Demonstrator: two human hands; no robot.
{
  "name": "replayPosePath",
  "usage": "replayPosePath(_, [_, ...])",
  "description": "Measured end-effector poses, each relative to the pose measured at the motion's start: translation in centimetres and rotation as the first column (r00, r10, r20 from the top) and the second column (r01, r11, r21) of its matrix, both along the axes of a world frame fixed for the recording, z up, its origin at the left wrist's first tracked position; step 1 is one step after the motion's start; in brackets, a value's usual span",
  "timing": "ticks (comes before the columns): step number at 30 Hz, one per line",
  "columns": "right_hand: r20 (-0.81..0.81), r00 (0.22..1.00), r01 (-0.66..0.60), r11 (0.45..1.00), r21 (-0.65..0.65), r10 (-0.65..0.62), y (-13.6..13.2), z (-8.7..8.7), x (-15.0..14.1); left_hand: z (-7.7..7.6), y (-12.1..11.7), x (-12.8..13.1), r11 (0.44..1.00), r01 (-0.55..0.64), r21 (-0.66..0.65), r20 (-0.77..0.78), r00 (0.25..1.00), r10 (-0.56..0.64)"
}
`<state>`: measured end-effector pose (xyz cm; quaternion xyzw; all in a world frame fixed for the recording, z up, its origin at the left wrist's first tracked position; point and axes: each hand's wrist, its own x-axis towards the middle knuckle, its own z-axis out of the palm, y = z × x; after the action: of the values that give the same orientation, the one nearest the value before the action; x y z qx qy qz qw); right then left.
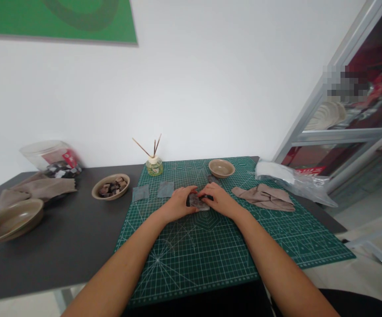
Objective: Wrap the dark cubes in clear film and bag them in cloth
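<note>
On the green cutting mat (184, 264), a small flat grey patterned piece (197, 202) lies between my hands. My left hand (180, 204) curves around its left side, thumb at the near edge and fingers at the far edge. From the right, my right hand (220, 200) reaches in with its fingers pinched together over the piece. Something dark shows under those fingers, too small to name. Just beyond my right hand is a small dark item (212, 178), partly covered. Two thin greyish squares, one nearer (166, 189) and one farther left (141, 193), lie flat on the mat.
A tan bowl (221, 168) and a reed diffuser (154, 166) stand at the back. A brown cloth (265, 197) and a plastic bag (293, 178) lie right. Leftward are a bowl of small blocks (110, 187), a larger bowl (12, 222), another cloth (42, 187) and a clear container (50, 156).
</note>
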<state>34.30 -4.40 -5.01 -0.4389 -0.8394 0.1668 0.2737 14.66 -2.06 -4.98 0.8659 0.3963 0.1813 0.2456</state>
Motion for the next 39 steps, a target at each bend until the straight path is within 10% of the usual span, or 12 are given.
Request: replayPosePath(39, [0.012,1.000,-0.013,1.000,0.005,0.013,0.0,0.1,-0.1,-0.1,0.0,0.0,1.000,-0.006,0.006,-0.005,1.000,0.006])
